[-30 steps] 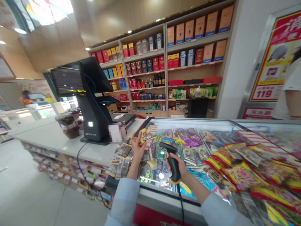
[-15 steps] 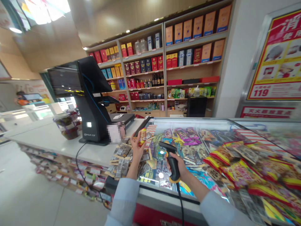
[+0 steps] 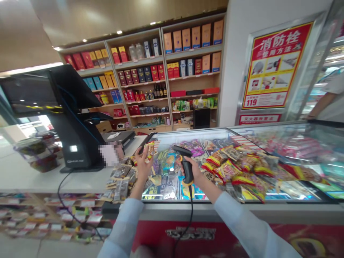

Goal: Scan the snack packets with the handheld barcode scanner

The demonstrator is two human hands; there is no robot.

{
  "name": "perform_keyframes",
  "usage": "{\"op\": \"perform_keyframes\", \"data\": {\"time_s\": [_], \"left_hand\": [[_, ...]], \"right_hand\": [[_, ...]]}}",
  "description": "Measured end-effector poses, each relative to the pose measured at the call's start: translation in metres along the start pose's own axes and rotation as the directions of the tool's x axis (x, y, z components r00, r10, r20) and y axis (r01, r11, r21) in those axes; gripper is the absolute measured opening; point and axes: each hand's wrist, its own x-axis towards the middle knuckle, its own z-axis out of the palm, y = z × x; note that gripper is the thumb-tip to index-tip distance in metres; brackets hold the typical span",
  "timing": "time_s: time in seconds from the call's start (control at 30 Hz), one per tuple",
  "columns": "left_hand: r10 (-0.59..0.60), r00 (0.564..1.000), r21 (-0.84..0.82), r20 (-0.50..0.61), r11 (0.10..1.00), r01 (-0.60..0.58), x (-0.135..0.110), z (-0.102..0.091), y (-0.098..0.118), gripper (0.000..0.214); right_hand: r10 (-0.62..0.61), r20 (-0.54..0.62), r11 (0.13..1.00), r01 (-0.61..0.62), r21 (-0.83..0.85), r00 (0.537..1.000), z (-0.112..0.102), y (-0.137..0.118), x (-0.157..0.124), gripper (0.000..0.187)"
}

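Observation:
My left hand (image 3: pixel 142 164) is raised over the left end of a glass-topped freezer (image 3: pixel 204 209) and grips a small red and yellow snack packet (image 3: pixel 149 150) upright. My right hand (image 3: pixel 194 173) is wrapped round the handle of a black barcode scanner (image 3: pixel 185 163) with a yellow base. The scanner's head points left toward the packet, a short gap away. Its black cable hangs down past the freezer's front. Both my sleeves are light blue.
A black checkout terminal (image 3: pixel 70 118) with a screen stands on the white counter (image 3: pixel 32 179) at left, beside plastic tubs (image 3: pixel 40 154). Hanging snack packs (image 3: pixel 119 181) sit at the counter's end. Shelves of boxes (image 3: pixel 150 75) fill the back wall. Another person's arm (image 3: pixel 321 104) shows at far right.
My view has swung to the right and stepped back a little. Both hands keep their hold, with the packet and scanner still facing each other. A person at far right has come into sight.

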Motion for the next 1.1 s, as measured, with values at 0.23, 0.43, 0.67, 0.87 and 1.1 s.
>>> {"op": "perform_keyframes", "data": {"time_s": [0.23, 0.43, 0.67, 0.87, 1.1], "left_hand": [[0.027, 0.998, -0.097, 0.06, 0.995, -0.021, -0.011, 0.043, 0.063, 0.053], [-0.019, 0.986, -0.232, 0.168, 0.971, 0.058, -0.034, 0.087, 0.124, 0.054], [-0.006, 0.962, -0.291, 0.274, 0.953, 0.089, -0.055, 0.121, 0.195, 0.055], [0.131, 0.905, -0.352, 0.405, 0.936, 0.022, -0.092, 0.159, 0.223, 0.051], [0.244, 0.834, -0.226, 0.494, 0.963, -0.148, -0.114, 0.17, 0.23, 0.052]], "right_hand": [[-0.098, -0.107, 0.995, 0.099, 0.005, 0.989, -0.04, -0.051, -0.054, 0.025], [-0.149, -0.197, 0.989, 0.146, -0.027, 0.969, -0.081, -0.077, -0.096, 0.027], [-0.323, -0.308, 0.945, 0.32, -0.062, 0.895, -0.129, -0.107, -0.13, 0.017], [-0.342, -0.429, 0.932, 0.359, -0.043, 0.836, -0.17, -0.115, -0.143, 0.018], [-0.364, -0.359, 0.919, 0.394, 0.012, 0.859, -0.193, -0.111, -0.146, 0.022]]}}
